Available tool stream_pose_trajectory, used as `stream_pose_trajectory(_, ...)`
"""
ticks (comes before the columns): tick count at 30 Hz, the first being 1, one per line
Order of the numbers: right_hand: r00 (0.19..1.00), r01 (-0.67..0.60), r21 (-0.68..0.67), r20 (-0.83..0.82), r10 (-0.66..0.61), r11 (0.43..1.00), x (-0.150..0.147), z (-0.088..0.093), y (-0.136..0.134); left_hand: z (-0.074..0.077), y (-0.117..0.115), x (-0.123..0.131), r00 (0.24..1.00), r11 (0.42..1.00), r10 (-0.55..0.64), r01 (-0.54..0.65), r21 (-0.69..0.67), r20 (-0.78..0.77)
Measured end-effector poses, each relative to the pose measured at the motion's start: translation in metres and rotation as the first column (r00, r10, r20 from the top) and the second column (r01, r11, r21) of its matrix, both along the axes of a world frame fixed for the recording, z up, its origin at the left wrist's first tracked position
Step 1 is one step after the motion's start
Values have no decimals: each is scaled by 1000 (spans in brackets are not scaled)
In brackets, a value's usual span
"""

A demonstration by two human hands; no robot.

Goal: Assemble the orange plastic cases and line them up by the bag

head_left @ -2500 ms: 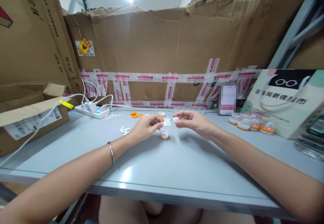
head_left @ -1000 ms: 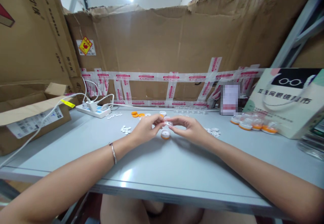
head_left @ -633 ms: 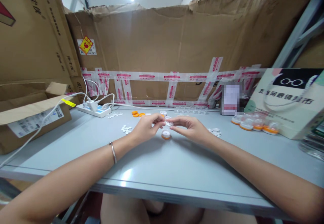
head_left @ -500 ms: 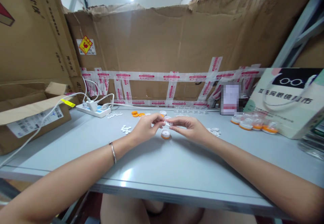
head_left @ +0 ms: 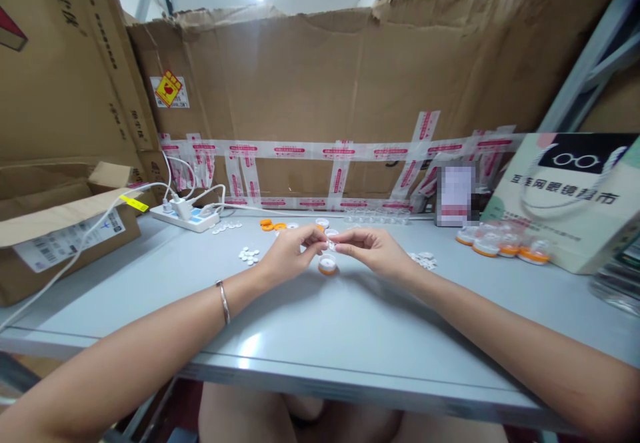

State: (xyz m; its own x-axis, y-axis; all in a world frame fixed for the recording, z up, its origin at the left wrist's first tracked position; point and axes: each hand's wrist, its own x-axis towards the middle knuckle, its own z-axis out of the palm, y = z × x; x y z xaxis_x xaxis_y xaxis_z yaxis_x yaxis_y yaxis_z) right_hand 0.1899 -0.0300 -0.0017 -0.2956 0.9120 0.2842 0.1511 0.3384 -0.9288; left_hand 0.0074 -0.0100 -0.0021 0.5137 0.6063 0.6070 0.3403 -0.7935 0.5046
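My left hand (head_left: 289, 253) and my right hand (head_left: 374, 251) meet fingertip to fingertip over the middle of the grey table (head_left: 320, 336). Both pinch one small white plastic part (head_left: 331, 245) between thumb and forefinger. Just below it, a small round cup with an orange base (head_left: 327, 265) stands on the table. A metal bangle sits on my left wrist.
Small white discs lie in piles at left (head_left: 247, 254) and right (head_left: 423, 260). Orange rings (head_left: 270, 225) and a white power strip (head_left: 183, 217) sit further back. Several orange-based cups (head_left: 500, 245) stand at right by a paper bag (head_left: 565, 196). Taped cardboard walls (head_left: 320, 109) surround the table.
My hands came together from slightly apart and now both pinch the same white part above the orange-based cup. Over the last second they have hardly moved.
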Motion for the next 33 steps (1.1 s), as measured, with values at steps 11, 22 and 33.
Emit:
stream_pose_trajectory(11, 997, 26, -76, -65, -31, 997, -2, 4, -1, -1, 0, 1, 999, 996, -14, 19, 84, -50)
stream_pose_trajectory(22, 987, 34, -207, -147, -66, 978, 2, -4, 7, 0, 1, 0, 998, 999, -4, 7, 41, -70)
stream_pose_trajectory(33, 951, 121, 236, 251, -181, 964, 3, -10, 11, -6, 3, 0, 914, 987, -12, -55, -153, -405)
